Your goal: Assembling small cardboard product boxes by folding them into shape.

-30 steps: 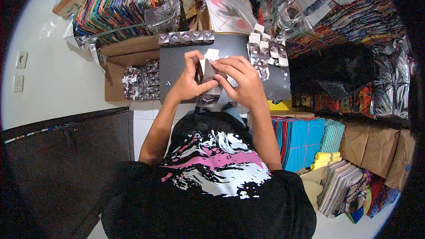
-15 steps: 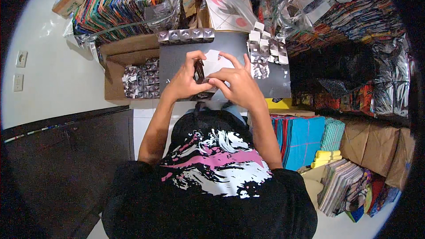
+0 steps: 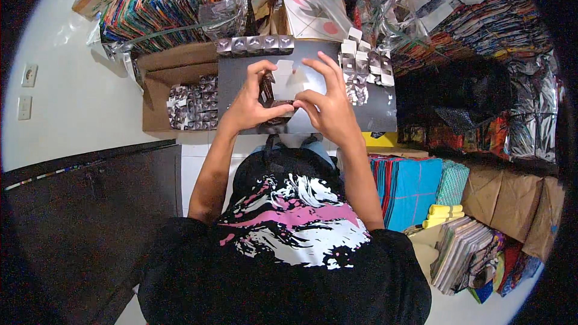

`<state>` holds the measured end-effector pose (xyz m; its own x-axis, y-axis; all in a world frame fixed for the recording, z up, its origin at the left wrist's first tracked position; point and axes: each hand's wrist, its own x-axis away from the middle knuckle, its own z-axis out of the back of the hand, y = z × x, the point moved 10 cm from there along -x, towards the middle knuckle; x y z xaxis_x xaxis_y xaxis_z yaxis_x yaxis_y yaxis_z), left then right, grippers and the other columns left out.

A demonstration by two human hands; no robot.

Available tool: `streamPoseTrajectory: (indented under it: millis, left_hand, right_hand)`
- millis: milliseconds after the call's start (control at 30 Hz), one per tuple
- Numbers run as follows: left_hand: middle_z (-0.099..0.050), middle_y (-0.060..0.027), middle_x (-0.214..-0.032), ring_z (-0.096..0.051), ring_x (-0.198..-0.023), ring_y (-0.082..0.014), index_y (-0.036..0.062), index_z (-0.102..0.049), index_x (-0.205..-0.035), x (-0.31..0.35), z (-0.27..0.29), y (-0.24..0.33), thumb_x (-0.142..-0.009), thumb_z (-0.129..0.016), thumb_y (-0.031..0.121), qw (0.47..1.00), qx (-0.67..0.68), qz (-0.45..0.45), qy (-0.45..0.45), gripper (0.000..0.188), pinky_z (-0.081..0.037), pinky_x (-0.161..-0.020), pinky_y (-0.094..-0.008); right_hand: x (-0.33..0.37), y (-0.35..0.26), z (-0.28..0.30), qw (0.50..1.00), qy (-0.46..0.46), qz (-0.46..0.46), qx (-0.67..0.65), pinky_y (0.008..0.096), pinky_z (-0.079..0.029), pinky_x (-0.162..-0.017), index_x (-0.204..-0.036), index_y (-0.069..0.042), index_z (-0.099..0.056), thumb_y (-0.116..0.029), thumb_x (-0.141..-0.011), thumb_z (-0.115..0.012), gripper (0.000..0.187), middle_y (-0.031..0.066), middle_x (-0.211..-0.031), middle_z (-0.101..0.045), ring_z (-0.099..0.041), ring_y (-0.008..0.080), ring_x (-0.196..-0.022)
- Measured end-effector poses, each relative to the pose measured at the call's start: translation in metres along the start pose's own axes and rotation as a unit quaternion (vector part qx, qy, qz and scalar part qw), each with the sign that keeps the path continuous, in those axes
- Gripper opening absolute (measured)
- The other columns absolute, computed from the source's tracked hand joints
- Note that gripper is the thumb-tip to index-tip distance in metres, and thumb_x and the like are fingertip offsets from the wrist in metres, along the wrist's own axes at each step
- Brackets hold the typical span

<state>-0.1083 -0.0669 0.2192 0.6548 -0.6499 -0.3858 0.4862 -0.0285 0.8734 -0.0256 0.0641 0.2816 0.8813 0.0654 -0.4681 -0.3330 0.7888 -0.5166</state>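
A small folding carton [image 3: 284, 75], dark outside and white inside, is in front of me with its flaps spread. My left hand [image 3: 242, 107] grips its left side, fingers curled over the far edge and thumb along the near edge. At the carton's near right corner, the thumb and index finger of my right hand [image 3: 333, 114] pinch together; the other fingers are raised and apart. Beneath both hands lies a dark tabletop [image 3: 235, 75]. A row of dark printed cartons [image 3: 255, 45] stands along its far edge. Cartons with white flaps [image 3: 363, 63] cluster at the right.
Left of the tabletop, a brown cardboard box [image 3: 180, 60] holds many small cartons [image 3: 194, 108]. Stacked, plastic-wrapped packets [image 3: 168, 12] rise behind. More piles [image 3: 481, 30] fill the right side, with blue folders [image 3: 409, 189] lower down. A dark cabinet [image 3: 96, 216] stands at left.
The fingers of my right hand have lifted and spread away from the carton's far side, leaving thumb and index at the near corner. More of its white inside shows. My left hand keeps its grip.
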Motion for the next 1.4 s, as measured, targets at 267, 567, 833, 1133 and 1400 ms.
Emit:
streamPoseTrajectory:
  millis: [267, 567, 833, 1133, 1400]
  left_hand:
    - [-0.063, -0.0226, -0.133, -0.064, -0.124, -0.0337, 0.0097, -0.030, -0.156, 0.003, -0.010, -0.028, -0.068, -0.099, 0.031, 0.979, 0.104, 0.176, -0.022, 0.113, -0.051, -0.103, -0.0449]
    - [-0.070, -0.0185, -0.119, -0.071, -0.109, -0.0358, 0.0054, -0.054, -0.136, -0.004, 0.006, -0.008, -0.069, -0.097, 0.033, 0.993, -0.088, 0.073, 0.022, 0.084, -0.055, -0.093, -0.0425]
    - [-0.072, -0.0172, -0.115, -0.072, -0.106, -0.0372, 0.0064, -0.056, -0.133, -0.003, 0.008, 0.007, -0.066, -0.096, 0.028, 0.989, -0.135, 0.029, 0.057, 0.082, -0.057, -0.091, -0.0442]
    - [-0.072, -0.0175, -0.116, -0.072, -0.104, -0.0368, 0.0088, -0.058, -0.132, -0.006, -0.002, 0.014, -0.064, -0.093, 0.024, 0.983, -0.180, 0.035, 0.032, 0.078, -0.058, -0.088, -0.0451]
    - [-0.073, -0.0171, -0.113, -0.072, -0.102, -0.0384, 0.0075, -0.061, -0.127, -0.008, -0.004, 0.011, -0.062, -0.095, 0.027, 0.990, -0.120, 0.053, 0.046, 0.076, -0.059, -0.086, -0.0443]
  right_hand:
    - [-0.002, 0.001, 0.003, 0.999, 0.021, -0.018, 0.019, 0.0532, -0.039, -0.115, -0.086, -0.010, -0.076, -0.013, -0.077, -0.086, 0.014, 0.0160, -0.146, -0.051, -0.041, 0.0437, -0.143]
    - [-0.004, -0.009, 0.004, 0.999, 0.045, 0.000, 0.005, 0.0553, -0.037, -0.115, -0.086, -0.012, -0.077, -0.010, -0.070, -0.087, 0.019, 0.0137, -0.145, -0.051, -0.036, 0.0432, -0.145]
    - [-0.004, -0.015, 0.002, 0.999, 0.041, 0.025, 0.014, 0.0570, -0.034, -0.116, -0.085, -0.015, -0.077, -0.012, -0.067, -0.085, 0.020, 0.0122, -0.155, -0.045, -0.029, 0.0450, -0.149]
    - [-0.006, -0.022, 0.003, 0.997, 0.066, 0.024, -0.043, 0.0689, -0.027, -0.119, -0.083, -0.014, -0.074, -0.011, -0.066, -0.083, 0.019, 0.0101, -0.156, -0.042, -0.024, 0.0460, -0.151]
    - [-0.003, -0.014, -0.014, 1.000, -0.012, 0.026, 0.002, 0.0738, -0.024, -0.117, -0.090, -0.015, -0.077, -0.025, -0.073, -0.086, 0.022, 0.0147, -0.166, -0.026, -0.015, 0.0496, -0.153]
